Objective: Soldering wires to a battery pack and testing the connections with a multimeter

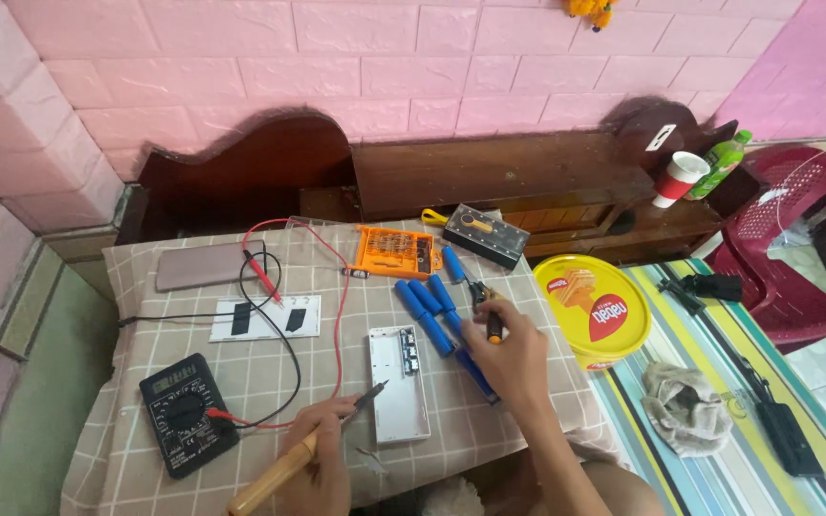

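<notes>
Two hands over the checked counter [241,373], left hand [322,449] gripping a wooden-handled soldering iron [284,468], right hand [509,354] pinching small pliers [488,311] beside blue battery cells [429,304], white rectangular case [397,384] between, round yellow tin [597,308] at right.

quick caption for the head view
Left hand holds a soldering iron; right hand grips blue cells beside a white case.

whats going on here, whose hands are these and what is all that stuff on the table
This is one picture from a camera worn on a person's head, looking down at their own bare hands over a cloth-covered table. The left hand holds a soldering iron with a wooden handle. The right hand holds a small tool beside a row of blue cylindrical battery cells. Between the hands lies an open white battery case. Nearby are a black multimeter with red and black leads, an orange screwdriver bit set and a yellow tin.
</notes>
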